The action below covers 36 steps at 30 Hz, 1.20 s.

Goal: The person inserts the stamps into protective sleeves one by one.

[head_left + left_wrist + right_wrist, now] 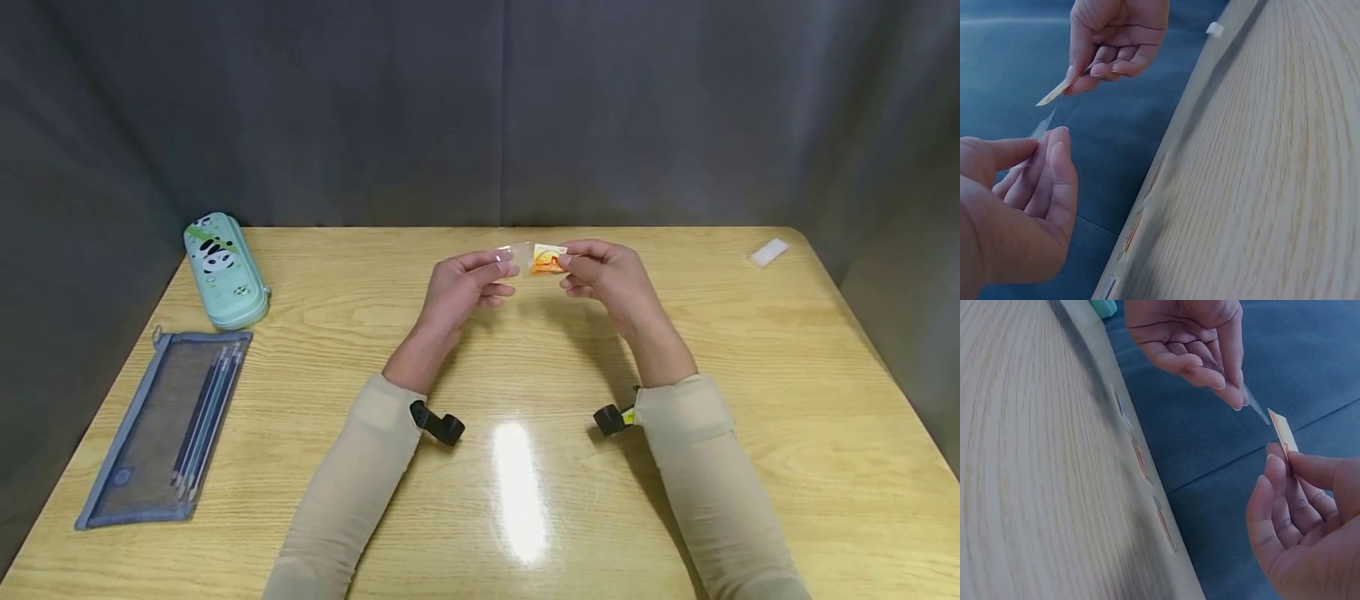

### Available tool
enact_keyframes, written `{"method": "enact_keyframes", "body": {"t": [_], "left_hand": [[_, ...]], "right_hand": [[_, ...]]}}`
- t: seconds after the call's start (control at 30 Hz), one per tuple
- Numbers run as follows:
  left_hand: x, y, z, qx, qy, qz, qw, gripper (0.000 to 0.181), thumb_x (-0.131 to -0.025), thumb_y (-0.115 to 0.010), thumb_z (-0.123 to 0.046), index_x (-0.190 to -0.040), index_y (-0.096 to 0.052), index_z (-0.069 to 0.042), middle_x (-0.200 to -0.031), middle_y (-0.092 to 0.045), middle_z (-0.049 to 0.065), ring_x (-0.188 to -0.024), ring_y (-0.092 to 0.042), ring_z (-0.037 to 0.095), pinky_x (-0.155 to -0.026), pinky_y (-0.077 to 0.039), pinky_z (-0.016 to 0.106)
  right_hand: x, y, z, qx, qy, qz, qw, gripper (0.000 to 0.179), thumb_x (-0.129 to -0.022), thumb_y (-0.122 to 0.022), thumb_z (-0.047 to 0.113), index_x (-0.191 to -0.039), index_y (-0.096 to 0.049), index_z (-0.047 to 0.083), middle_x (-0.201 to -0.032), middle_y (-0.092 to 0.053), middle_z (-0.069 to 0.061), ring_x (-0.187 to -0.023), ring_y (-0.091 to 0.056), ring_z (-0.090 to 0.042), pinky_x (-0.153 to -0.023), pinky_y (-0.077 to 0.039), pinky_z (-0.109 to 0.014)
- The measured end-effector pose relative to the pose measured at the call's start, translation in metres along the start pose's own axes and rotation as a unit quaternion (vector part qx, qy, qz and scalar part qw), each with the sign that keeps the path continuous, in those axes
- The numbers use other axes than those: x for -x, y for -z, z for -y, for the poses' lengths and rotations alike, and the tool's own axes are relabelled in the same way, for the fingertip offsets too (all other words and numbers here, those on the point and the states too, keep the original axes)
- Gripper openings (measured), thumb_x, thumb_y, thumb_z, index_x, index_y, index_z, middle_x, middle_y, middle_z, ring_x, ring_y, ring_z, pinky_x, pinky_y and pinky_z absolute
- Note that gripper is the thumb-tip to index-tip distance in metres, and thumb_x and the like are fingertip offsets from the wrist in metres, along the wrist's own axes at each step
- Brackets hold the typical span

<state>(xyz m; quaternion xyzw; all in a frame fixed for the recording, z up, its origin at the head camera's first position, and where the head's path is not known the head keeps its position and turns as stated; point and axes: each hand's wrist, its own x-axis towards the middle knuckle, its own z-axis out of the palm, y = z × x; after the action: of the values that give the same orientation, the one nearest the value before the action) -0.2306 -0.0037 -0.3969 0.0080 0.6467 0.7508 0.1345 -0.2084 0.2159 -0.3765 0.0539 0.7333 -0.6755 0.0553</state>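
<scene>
In the head view my left hand (pixel 468 287) pinches a small clear plastic piece (pixel 522 257) between thumb and fingers. My right hand (pixel 609 275) pinches a small flat yellow-and-orange printed piece (pixel 547 259) by its right end, above the table's far part. From the head the two pieces seem to meet edge to edge. Both wrist views show a narrow gap between the clear piece (pixel 1256 404) and the printed piece (pixel 1283 431). Whether the printed piece is a card or a packet, I cannot tell.
A mint panda pencil case (pixel 225 271) lies at the back left. In front of it is a blue mesh zip pouch (pixel 153 417) holding several pencils. A small white block (pixel 768 252) lies at the back right. Dark curtains (pixel 480 117) stand behind the wooden table (pixel 480 517).
</scene>
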Motion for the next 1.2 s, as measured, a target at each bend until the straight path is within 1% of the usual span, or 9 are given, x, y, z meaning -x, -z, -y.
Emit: {"method": "enact_keyframes", "body": {"t": [0.13, 0.3, 0.47, 0.57, 0.63, 0.73, 0.87, 0.97, 1.2], "left_hand": [[0.0001, -0.0004, -0.0011, -0.015, 0.004, -0.003, 0.9999, 0.027, -0.096, -0.073, -0.021, -0.115, -0.074, -0.003, -0.103, -0.078, 0.014, -0.070, -0.075, 0.009, -0.060, -0.060, 0.021], [0.0008, -0.0010, -0.0008, -0.029, 0.005, -0.007, 0.9996, 0.027, -0.096, -0.073, -0.025, -0.113, -0.075, -0.004, -0.104, -0.078, 0.013, -0.072, -0.076, 0.010, -0.060, -0.060, 0.021], [0.0010, 0.0003, -0.0003, -0.032, 0.001, -0.005, 0.9995, 0.024, -0.097, -0.071, -0.025, -0.109, -0.075, -0.005, -0.099, -0.079, 0.007, -0.070, -0.074, 0.008, -0.059, -0.058, 0.020], [0.0000, 0.0015, -0.0010, -0.022, -0.007, -0.006, 0.9997, 0.023, -0.097, -0.071, -0.026, -0.108, -0.074, -0.006, -0.095, -0.079, 0.001, -0.070, -0.072, 0.008, -0.059, -0.057, 0.021], [-0.0004, 0.0020, -0.0018, -0.016, -0.011, -0.006, 0.9998, 0.022, -0.098, -0.070, -0.025, -0.110, -0.073, -0.007, -0.095, -0.078, 0.000, -0.070, -0.072, 0.008, -0.060, -0.057, 0.023], [-0.0003, 0.0024, -0.0029, -0.014, -0.011, -0.001, 0.9998, 0.023, -0.098, -0.070, -0.021, -0.115, -0.073, -0.007, -0.098, -0.078, 0.002, -0.070, -0.073, 0.008, -0.061, -0.058, 0.024], [0.0003, 0.0018, -0.0048, -0.016, -0.008, 0.001, 0.9998, 0.025, -0.097, -0.069, -0.017, -0.120, -0.074, -0.009, -0.106, -0.078, 0.009, -0.072, -0.074, 0.008, -0.060, -0.059, 0.022], [0.0012, 0.0008, -0.0059, -0.017, -0.006, -0.002, 0.9998, 0.025, -0.097, -0.070, -0.018, -0.119, -0.074, -0.009, -0.110, -0.077, 0.012, -0.072, -0.075, 0.008, -0.059, -0.058, 0.021], [0.0027, 0.0007, -0.0060, -0.034, -0.003, -0.002, 0.9994, 0.025, -0.098, -0.070, -0.026, -0.113, -0.075, -0.006, -0.108, -0.078, 0.012, -0.071, -0.075, 0.008, -0.058, -0.057, 0.020]], "right_hand": [[-0.0009, 0.0001, 0.0018, -0.007, 0.007, -0.006, 0.9999, 0.016, -0.099, -0.068, 0.018, -0.108, -0.066, 0.006, -0.087, -0.069, 0.006, -0.071, -0.066, -0.007, -0.068, -0.059, -0.021], [-0.0010, 0.0004, 0.0009, -0.019, 0.009, -0.009, 0.9997, 0.011, -0.099, -0.067, 0.017, -0.105, -0.065, 0.008, -0.087, -0.068, 0.006, -0.071, -0.065, -0.008, -0.067, -0.059, -0.020], [-0.0009, 0.0001, 0.0006, -0.028, 0.006, -0.012, 0.9995, 0.009, -0.098, -0.068, 0.016, -0.103, -0.066, 0.009, -0.088, -0.068, 0.005, -0.070, -0.065, -0.008, -0.067, -0.059, -0.021], [-0.0010, 0.0002, 0.0018, -0.033, 0.008, -0.018, 0.9993, 0.010, -0.098, -0.068, 0.016, -0.103, -0.066, 0.008, -0.087, -0.068, 0.005, -0.069, -0.065, -0.008, -0.066, -0.059, -0.020], [-0.0010, 0.0001, 0.0027, -0.036, 0.009, -0.018, 0.9991, 0.011, -0.098, -0.068, 0.016, -0.104, -0.066, 0.007, -0.087, -0.068, 0.005, -0.069, -0.064, -0.008, -0.066, -0.058, -0.020], [-0.0009, -0.0006, 0.0037, -0.038, 0.007, -0.015, 0.9991, 0.013, -0.098, -0.069, 0.016, -0.105, -0.065, 0.005, -0.086, -0.068, 0.005, -0.068, -0.064, -0.008, -0.066, -0.058, -0.020], [0.0001, -0.0010, 0.0050, -0.033, 0.007, -0.013, 0.9994, 0.013, -0.098, -0.068, 0.016, -0.106, -0.065, 0.005, -0.087, -0.067, 0.005, -0.069, -0.065, -0.008, -0.066, -0.059, -0.020], [0.0007, -0.0007, 0.0053, -0.027, 0.009, -0.015, 0.9995, 0.013, -0.098, -0.068, 0.016, -0.106, -0.066, 0.006, -0.088, -0.067, 0.004, -0.070, -0.064, -0.008, -0.067, -0.059, -0.020], [0.0013, -0.0003, 0.0052, -0.021, 0.006, -0.013, 0.9997, 0.013, -0.098, -0.068, 0.017, -0.106, -0.065, 0.007, -0.088, -0.067, 0.005, -0.071, -0.064, -0.008, -0.068, -0.059, -0.020]]}}
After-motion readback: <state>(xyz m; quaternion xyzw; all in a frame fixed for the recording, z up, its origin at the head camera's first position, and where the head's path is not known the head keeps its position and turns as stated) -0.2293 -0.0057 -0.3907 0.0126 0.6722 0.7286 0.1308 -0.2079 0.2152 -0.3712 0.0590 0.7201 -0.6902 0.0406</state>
